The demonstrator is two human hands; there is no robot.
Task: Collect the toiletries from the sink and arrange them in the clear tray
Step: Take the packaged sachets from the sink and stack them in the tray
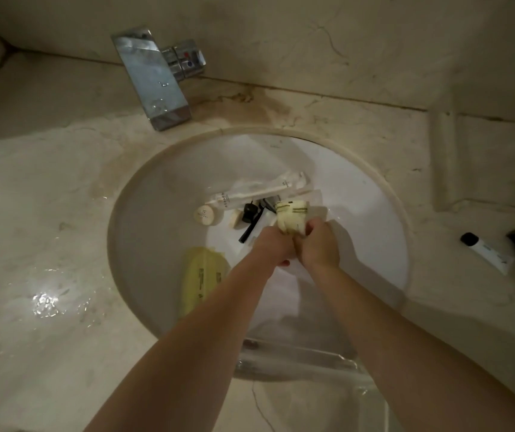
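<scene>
Item: cream pkt w/ green print (292, 218), pinched by left hand (273, 246) & right hand (320, 244), above white oval sink (144, 219); yellow sachet (201, 275) at 7 o'clock.

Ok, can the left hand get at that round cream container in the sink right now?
Probably not straight away: the left hand and the right hand both grip the cream packet. The round container lies uncovered just to the left, so once freed the way looks open.

white sink (359, 194), beige veined marble counter (47, 213), chrome tap (153, 79), pale yellow packet (201, 275), cream packet (292, 218) with dark green stripes.
</scene>
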